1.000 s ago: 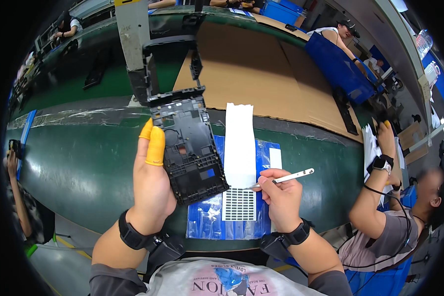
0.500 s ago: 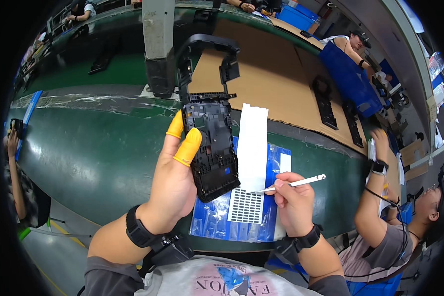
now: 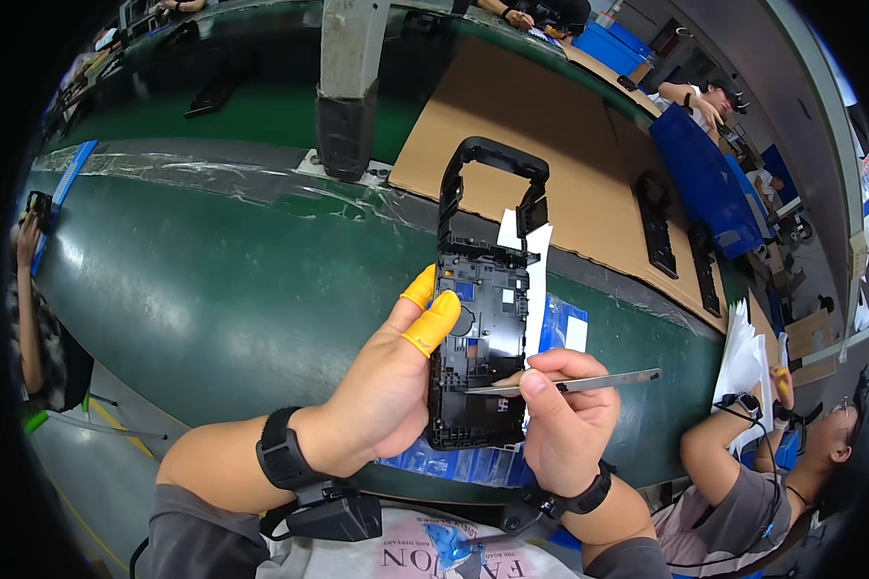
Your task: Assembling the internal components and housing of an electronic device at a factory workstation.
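Grips the frame (image 3: 497, 323) along its left edge with the left hand (image 3: 386, 396), thumb over the face, wearing yellow cots (image 3: 433, 323) on 2 digits. Pinches tweezers (image 3: 613, 382) in the right hand (image 3: 568, 420), crossing the frame's right edge with tips over its lower half; cannot tell touching from hovering. Blocks much of the sheet (image 3: 539, 261) and blue plastic (image 3: 454, 463) on the table (image 3: 212, 318) with the frame. Points the looped end (image 3: 497, 147) away from the body toward the cardboard (image 3: 589, 174), with a long axis nearly straight ahead, leaning slightly right.
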The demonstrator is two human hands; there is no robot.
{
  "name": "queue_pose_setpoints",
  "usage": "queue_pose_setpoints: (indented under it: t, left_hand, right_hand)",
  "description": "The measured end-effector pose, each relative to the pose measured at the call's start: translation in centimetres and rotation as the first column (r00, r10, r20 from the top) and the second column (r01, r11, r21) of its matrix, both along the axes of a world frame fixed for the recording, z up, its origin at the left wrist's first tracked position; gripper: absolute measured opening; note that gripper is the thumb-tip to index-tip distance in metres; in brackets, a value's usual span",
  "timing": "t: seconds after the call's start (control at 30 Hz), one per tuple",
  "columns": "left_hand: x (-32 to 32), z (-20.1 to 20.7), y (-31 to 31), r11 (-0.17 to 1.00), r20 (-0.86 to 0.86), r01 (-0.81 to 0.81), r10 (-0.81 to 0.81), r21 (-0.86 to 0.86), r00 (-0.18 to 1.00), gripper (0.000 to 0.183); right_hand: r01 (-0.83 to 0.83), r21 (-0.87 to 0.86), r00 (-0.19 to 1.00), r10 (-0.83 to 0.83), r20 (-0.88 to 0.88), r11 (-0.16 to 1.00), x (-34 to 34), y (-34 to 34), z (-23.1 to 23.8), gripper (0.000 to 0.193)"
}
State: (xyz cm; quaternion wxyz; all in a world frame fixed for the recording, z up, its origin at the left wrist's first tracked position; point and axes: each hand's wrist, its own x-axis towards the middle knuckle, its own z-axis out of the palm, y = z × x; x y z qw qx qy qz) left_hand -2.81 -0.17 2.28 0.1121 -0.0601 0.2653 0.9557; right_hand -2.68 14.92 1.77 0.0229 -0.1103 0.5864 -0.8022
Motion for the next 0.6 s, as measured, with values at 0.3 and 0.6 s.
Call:
queue_pose_setpoints:
  t: [0.3, 0.6]
  left_hand:
    - [-0.02, -0.07, -0.11, 1.0, -0.016, -0.009, 0.009, 0.021, 1.0, 0.041]
    - [0.06, 0.26, -0.14, 1.0, -0.003, -0.004, 0.004, 0.024, 1.0, 0.04]
  right_hand:
    - [0.014, 0.011, 1.0, -0.014, 0.027, 1.0, -0.11, 0.08, -0.4, 0.018]
    - [0.002, -0.079, 0.998, 0.003, 0.062, 0.997, -0.23, -0.02, -0.23, 0.017]
